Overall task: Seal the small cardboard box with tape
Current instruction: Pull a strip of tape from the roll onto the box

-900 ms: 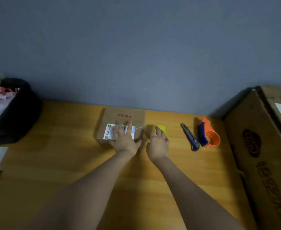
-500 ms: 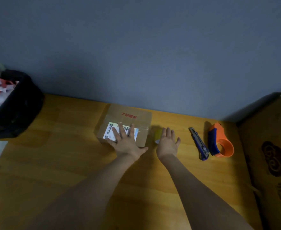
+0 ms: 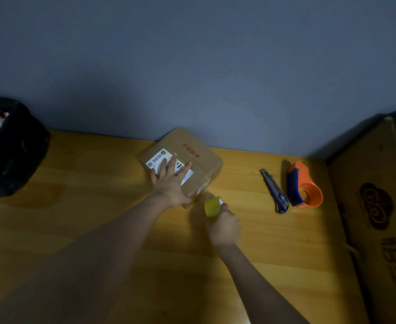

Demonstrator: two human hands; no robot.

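Right of the small cardboard box (image 3: 187,157), under the flat left hand (image 3: 170,183), the right hand (image 3: 223,226) grips tape (image 3: 212,206); knife (image 3: 274,190) and dispenser (image 3: 305,188) beyond.

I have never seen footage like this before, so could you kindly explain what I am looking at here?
There is no machine: a camera worn on a person's head looks down at their bare arms over a wooden table. The left hand lies flat on the small brown cardboard box with a white label. The right hand grips a yellow roll of tape just beside the box. Further right lie a blue utility knife and an orange tape dispenser, then a large cardboard carton. A black bag sits far left.
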